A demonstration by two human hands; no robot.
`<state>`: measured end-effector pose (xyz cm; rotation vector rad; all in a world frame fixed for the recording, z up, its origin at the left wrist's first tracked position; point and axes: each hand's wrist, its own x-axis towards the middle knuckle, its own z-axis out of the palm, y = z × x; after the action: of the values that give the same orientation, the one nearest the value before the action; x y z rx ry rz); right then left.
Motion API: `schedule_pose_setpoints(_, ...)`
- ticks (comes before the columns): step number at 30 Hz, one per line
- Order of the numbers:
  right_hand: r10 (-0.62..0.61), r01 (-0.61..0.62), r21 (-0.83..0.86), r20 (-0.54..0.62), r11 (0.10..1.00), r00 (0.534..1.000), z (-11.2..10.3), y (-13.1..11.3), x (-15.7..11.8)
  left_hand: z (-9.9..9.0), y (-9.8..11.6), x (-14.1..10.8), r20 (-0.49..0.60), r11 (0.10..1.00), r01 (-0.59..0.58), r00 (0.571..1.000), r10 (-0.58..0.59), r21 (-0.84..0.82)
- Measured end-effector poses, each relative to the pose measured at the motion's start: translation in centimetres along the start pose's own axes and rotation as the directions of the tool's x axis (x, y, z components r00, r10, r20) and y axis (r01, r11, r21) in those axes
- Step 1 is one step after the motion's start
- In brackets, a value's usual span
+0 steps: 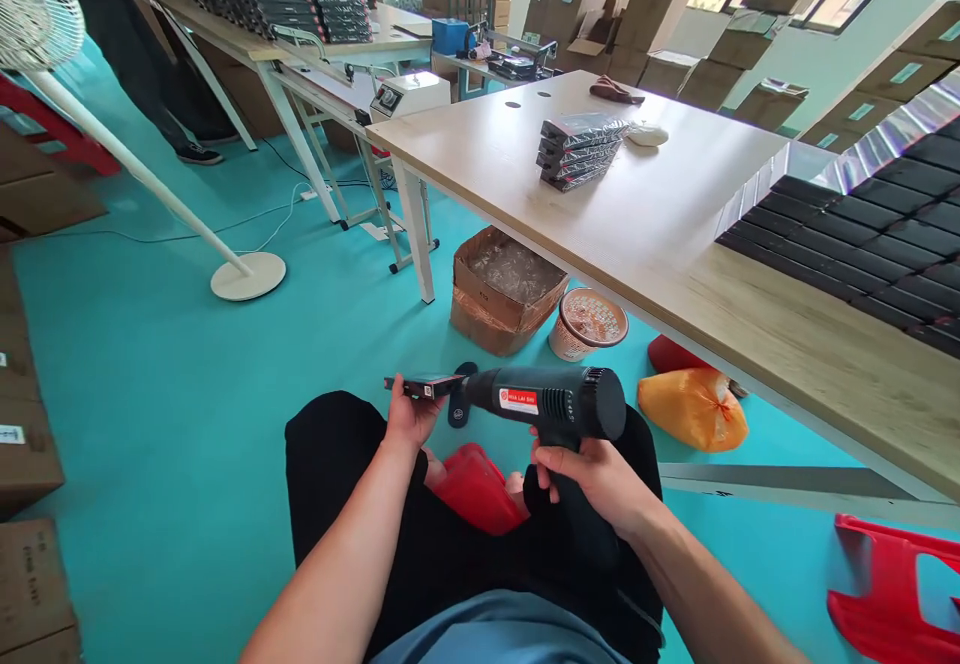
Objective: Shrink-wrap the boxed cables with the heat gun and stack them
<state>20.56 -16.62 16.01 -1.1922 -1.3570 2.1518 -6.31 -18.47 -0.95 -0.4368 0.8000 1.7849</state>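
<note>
In my right hand (pixel 574 464) is a dark heat gun (pixel 544 402) with a red and white label, held by its handle above my lap. Its nozzle points left, right up at a flat black box (pixel 427 386). My left hand (pixel 414 416) grips that box from below, fingers and thumb closed around it. Whether nozzle and box touch, I cannot tell. On the table to the front right lies a stack of film-wrapped black boxes (pixel 577 149).
Many black boxes (pixel 862 234) fill the right end of the wooden table (pixel 697 264). Beneath its edge stand an open carton (pixel 487 309), a basket (pixel 574 344) and an orange bag (pixel 694 409). A fan base (pixel 247 276) stands left; a red stool (pixel 877 584) lies right.
</note>
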Motion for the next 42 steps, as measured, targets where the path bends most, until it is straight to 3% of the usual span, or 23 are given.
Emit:
schedule_pose_setpoints(3, -0.007, 0.006, 0.008, 0.112, 1.000, 0.994, 0.0, 0.2, 0.2, 0.0, 0.0, 0.1, 0.022, 1.000, 0.029, 0.999, -0.029, 0.005)
schedule_pose_setpoints(8, 0.015, 0.006, 0.125, -0.159, 0.992, 0.987, -1.9, 1.2, 0.6, 0.1, 0.2, -0.4, -0.095, 0.995, -0.071, 0.993, 0.065, -0.064)
schedule_pose_setpoints(12, 0.046, -0.029, 0.215, -0.079, 0.976, 0.996, -3.7, 2.2, -0.2, 0.7, 0.0, -1.0, -0.185, 0.991, -0.107, 0.979, 0.090, -0.082)
schedule_pose_setpoints(15, 0.037, -0.025, 0.281, -0.036, 0.959, 0.999, -3.4, 2.6, -0.4, 1.3, -0.2, -1.2, -0.164, 0.992, -0.096, 0.983, 0.082, -0.078)
schedule_pose_setpoints(21, 0.041, -0.020, 0.325, -0.058, 0.946, 0.997, -2.8, 2.6, 0.7, 1.3, -0.2, -1.5, -0.117, 0.998, -0.062, 0.991, 0.058, -0.028)
schedule_pose_setpoints(28, 0.102, -0.066, 0.285, -0.111, 0.956, 0.989, -5.5, 2.3, -1.4, 0.6, 0.1, -1.4, -0.028, 0.996, -0.008, 1.000, 0.010, 0.088)
schedule_pose_setpoints(32, 0.127, -0.104, 0.238, -0.084, 0.966, 0.988, -6.6, 2.2, -2.9, 0.5, 0.0, -0.9, 0.009, 0.996, -0.015, 1.000, 0.014, 0.085)
schedule_pose_setpoints(36, 0.106, -0.098, 0.179, -0.039, 0.979, 0.994, -6.2, 2.4, -3.4, 0.4, -0.6, -0.4, 0.037, 0.986, -0.012, 0.999, 0.006, 0.165)
schedule_pose_setpoints(40, 0.066, -0.059, 0.111, -0.068, 0.992, 0.995, -5.3, 2.5, -3.3, 0.1, -0.9, -0.3, 0.042, 0.975, -0.020, 0.999, 0.011, 0.222)
schedule_pose_setpoints(42, 0.078, -0.077, 0.066, -0.014, 0.995, 0.997, -4.8, 2.5, -3.2, 0.1, -0.9, -0.3, 0.045, 0.973, -0.017, 0.999, 0.006, 0.232)
